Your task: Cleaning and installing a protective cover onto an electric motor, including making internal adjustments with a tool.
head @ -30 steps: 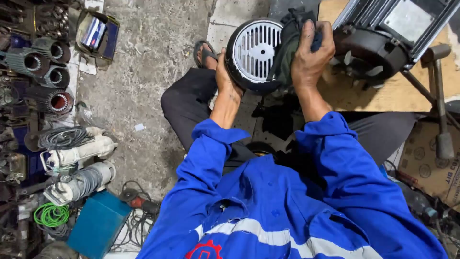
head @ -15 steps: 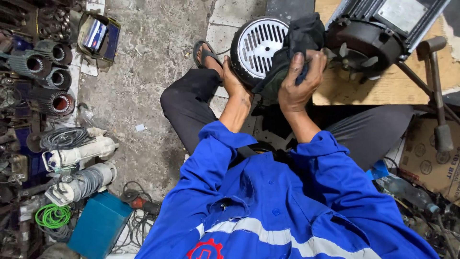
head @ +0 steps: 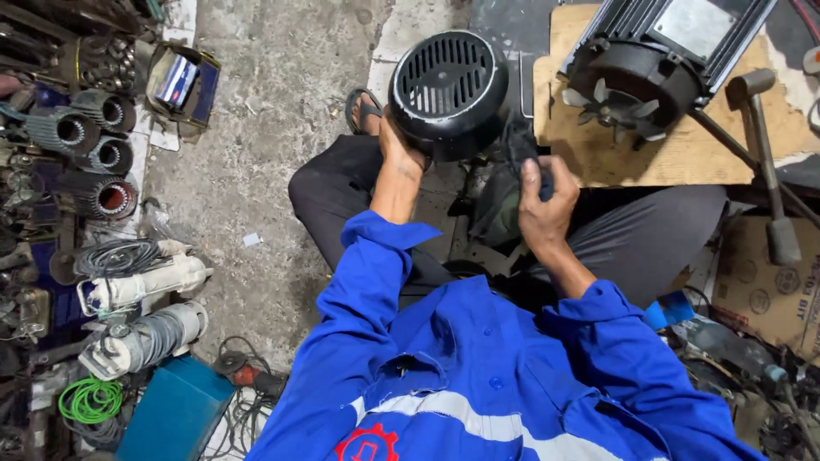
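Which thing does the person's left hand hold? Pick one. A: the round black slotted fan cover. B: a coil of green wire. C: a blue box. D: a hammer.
A: the left hand grips the rim of the black fan cover and holds it up, while the right hand clutches a dark rag.

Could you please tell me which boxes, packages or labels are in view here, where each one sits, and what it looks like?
Cardboard box: right edge, below the hammer; flat, brown, dark round marks.
Small carton: top left, in an open tray; rectangular, blue, white and red.
Round emblem: bottom centre, on the blue jacket; red, gear-shaped.
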